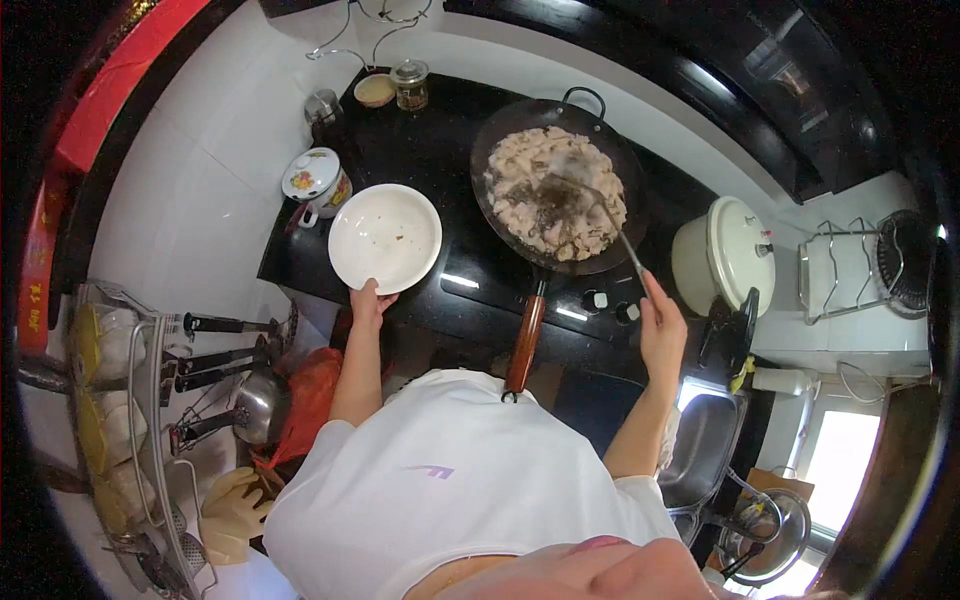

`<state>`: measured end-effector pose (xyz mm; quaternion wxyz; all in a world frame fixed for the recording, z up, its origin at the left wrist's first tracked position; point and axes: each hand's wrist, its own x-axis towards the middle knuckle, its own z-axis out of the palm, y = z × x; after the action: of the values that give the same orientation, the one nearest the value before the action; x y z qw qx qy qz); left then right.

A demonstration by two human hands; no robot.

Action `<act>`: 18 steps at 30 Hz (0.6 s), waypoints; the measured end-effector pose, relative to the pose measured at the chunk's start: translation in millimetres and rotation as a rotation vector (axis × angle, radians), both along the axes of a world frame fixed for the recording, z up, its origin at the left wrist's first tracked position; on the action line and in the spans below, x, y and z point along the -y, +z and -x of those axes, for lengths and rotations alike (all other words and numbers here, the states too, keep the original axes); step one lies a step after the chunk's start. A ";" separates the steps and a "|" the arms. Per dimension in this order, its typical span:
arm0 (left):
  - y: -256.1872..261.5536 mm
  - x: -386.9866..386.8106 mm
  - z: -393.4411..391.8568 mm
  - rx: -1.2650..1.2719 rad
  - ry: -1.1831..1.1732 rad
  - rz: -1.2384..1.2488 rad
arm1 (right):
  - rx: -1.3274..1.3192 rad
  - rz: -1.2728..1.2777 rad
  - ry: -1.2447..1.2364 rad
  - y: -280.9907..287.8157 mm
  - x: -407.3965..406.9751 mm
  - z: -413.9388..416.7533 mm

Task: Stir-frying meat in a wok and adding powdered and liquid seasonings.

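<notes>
My left hand grips the near rim of a white bowl, thumb over the edge. A few small brown bits lie inside the bowl. My right hand holds the thin metal handle of a cooking utensil, whose far end is blurred among the food. Pale pieces of meat fill the bottom of a dark wok, with a darker wet patch in their middle. The wok's brown wooden handle points towards my white shirt.
A lidded enamel mug and glass jars stand on the black counter to the left. Stove knobs sit in front of the wok. At the right are a cream pressure cooker and a steel sink. Ladles hang on a rack at left.
</notes>
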<state>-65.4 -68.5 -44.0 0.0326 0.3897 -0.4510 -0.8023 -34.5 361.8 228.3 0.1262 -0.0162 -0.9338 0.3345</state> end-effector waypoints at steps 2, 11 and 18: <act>-0.4 1.0 -0.4 -0.006 0.004 -0.007 | 0.099 0.233 -0.057 -1.7 -14.3 1.5; -2.7 0.9 -0.8 -0.013 0.001 -0.023 | 0.103 0.025 -0.151 12.2 -51.8 -33.6; 8.0 -3.7 -0.7 -0.027 0.011 -0.008 | 0.237 -0.015 -0.121 14.2 -6.9 -29.4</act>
<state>-64.7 -64.8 -36.0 0.0413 0.3815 -0.4453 -0.8090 -5.1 368.7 242.5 0.0351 -0.1112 -0.9419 0.3149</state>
